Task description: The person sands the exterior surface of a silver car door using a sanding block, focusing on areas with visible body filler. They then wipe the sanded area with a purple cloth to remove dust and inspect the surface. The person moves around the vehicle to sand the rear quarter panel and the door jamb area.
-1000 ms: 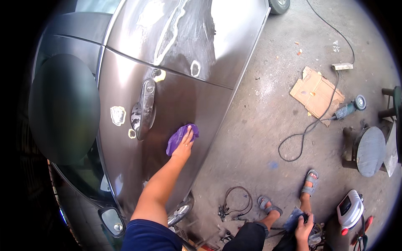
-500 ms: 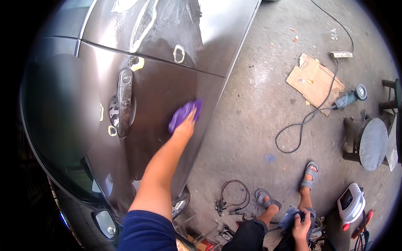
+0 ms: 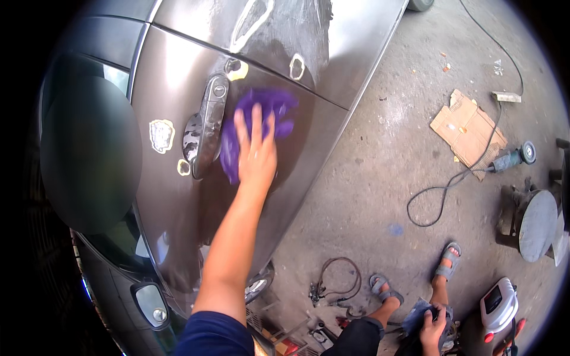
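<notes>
My left hand presses a bunched purple cloth against the car's dark grey-brown door, its fingers spread over the cloth just right of the door handle. Pale sanded or filled patches surround the handle. At the lower right, beside my bent leg, my right hand grips a dark object with a grey sheet by it; its exact shape is unclear.
On the concrete floor are flattened cardboard, a corded angle grinder, a round-topped metal stand, a white container and a hose loop. A side mirror juts out at lower left.
My left hand and the cloth have moved up and toward the handle, and the cloth is more spread out. The view has shifted slightly. My right hand stays low by my leg.
</notes>
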{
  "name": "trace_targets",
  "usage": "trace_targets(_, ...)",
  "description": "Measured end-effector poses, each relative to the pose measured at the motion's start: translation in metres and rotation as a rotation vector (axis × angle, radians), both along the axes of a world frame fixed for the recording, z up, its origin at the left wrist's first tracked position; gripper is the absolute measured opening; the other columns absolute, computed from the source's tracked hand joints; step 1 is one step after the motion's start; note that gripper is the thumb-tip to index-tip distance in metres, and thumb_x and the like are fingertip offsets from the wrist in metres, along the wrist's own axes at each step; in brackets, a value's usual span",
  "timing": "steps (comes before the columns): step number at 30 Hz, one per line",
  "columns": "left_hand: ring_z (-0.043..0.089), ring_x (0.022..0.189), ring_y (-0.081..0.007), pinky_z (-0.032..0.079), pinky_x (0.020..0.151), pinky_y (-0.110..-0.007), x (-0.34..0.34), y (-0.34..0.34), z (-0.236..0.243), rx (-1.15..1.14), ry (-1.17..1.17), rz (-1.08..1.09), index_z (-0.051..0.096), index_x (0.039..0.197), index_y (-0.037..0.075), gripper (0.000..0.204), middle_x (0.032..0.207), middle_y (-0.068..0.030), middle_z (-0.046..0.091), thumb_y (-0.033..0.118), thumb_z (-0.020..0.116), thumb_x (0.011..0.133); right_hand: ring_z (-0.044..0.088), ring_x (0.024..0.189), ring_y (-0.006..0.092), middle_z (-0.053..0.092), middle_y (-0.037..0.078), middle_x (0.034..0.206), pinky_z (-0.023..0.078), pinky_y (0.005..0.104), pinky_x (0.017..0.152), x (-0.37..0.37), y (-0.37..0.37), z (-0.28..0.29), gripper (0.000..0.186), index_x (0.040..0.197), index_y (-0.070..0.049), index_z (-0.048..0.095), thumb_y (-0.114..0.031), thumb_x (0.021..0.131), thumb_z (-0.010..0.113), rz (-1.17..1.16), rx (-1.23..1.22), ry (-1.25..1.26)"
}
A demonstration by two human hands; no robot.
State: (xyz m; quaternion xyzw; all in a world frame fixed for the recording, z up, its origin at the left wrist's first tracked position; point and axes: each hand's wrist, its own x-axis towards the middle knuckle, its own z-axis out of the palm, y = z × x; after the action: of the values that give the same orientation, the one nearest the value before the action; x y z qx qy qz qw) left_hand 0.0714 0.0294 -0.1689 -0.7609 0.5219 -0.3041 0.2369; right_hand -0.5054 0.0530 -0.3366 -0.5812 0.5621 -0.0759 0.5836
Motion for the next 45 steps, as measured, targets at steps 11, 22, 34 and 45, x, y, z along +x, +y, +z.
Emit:
trace_targets(11, 0.024, 0.140, -0.0496, 0.029, 0.114, -0.050, 0.019, -0.070, 0.038, -0.037, -0.004, -0.157, 0.053, 0.132, 0.005, 0.048, 0.146, -0.0199, 0.037, -0.002, 0.053, 0.084, 0.060, 0.090, 0.0317, 0.064, 0.021, 0.093, 0.045, 0.0384, 0.088, -0.017, -0.012, -0.002, 0.026, 0.106, 0.005, 0.056, -0.009, 0.084, 0.056, 0.002, -0.014, 0.030)
trace_targets(22, 0.032, 0.136, -0.0475, 0.041, 0.104, -0.050, -0.007, 0.055, 0.035, 0.001, 0.057, 0.042, 0.060, 0.127, 0.013, 0.051, 0.130, -0.0163, 0.047, -0.002, 0.058, 0.079, 0.060, 0.092, 0.0333, 0.063, 0.022, 0.097, 0.045, 0.0390, 0.089, -0.021, -0.018, -0.001, 0.027, 0.106, 0.006, 0.056, -0.008, 0.083, 0.056, 0.004, -0.032, -0.002)
trace_targets(34, 0.039, 0.130, -0.0520, 0.034, 0.109, -0.056, -0.015, 0.151, 0.138, -0.171, 0.013, -0.131, 0.051, 0.132, 0.005, 0.064, 0.139, -0.0262, 0.047, -0.012, 0.056, 0.070, 0.061, 0.089, 0.0324, 0.063, 0.021, 0.094, 0.046, 0.0386, 0.088, -0.007, -0.010, 0.015, 0.027, 0.106, 0.006, 0.057, -0.007, 0.082, 0.056, 0.060, -0.060, 0.004)
trace_targets(45, 0.047, 0.129, -0.0348, 0.047, 0.093, -0.040, -0.002, 0.069, 0.201, 0.202, 0.052, -0.287, 0.066, 0.119, 0.017, 0.045, 0.133, -0.0094, 0.054, 0.006, 0.065, 0.075, 0.061, 0.093, 0.0340, 0.064, 0.023, 0.098, 0.046, 0.0390, 0.090, 0.009, 0.005, 0.008, 0.027, 0.108, 0.007, 0.056, -0.006, 0.084, 0.056, 0.042, -0.028, -0.052)
